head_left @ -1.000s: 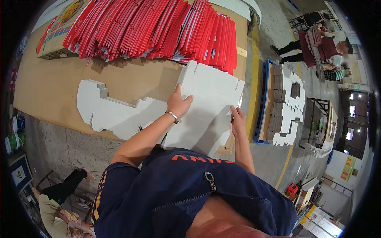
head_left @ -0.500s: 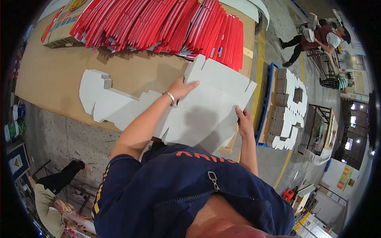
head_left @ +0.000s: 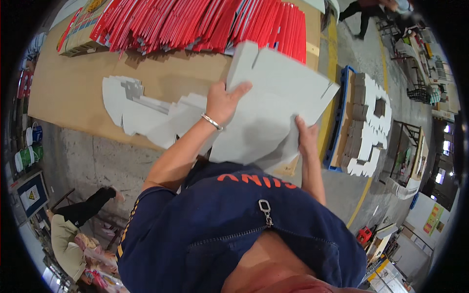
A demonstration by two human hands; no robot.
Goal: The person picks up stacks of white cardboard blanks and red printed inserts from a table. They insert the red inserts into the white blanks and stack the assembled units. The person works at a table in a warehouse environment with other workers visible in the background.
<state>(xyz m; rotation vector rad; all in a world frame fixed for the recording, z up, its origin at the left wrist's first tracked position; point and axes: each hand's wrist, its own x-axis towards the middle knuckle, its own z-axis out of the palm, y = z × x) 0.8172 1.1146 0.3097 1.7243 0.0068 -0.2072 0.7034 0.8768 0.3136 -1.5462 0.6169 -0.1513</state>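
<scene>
A white die-cut cardboard blank (head_left: pixel 273 107) is between my two hands, spanning the table's near right edge and tilted. My left hand (head_left: pixel 224 100) lies over its left side with the thumb on the top face; the other fingers are curled out of view. My right hand (head_left: pixel 307 136) grips its right edge, thumb on top and fingers underneath. To the left, more white die-cut cardboard (head_left: pixel 146 110) with notched edges lies on the table, partly hidden by my left forearm. Whether it is one sheet or several, I cannot tell.
A long row of red folded cardboard pieces (head_left: pixel 195 24) leans along the far side of the brown-topped table (head_left: pixel 63 97). At right, stacked white die-cut blanks (head_left: pixel 369 117) stand on a blue pallet (head_left: pixel 337 122). One person (head_left: pixel 369 10) is at upper right, another (head_left: pixel 68 239) at lower left.
The blank in my hands has shifted right and come up, its right corner farther out over the floor. Both hands have moved with it. The person at upper right has moved toward the top edge.
</scene>
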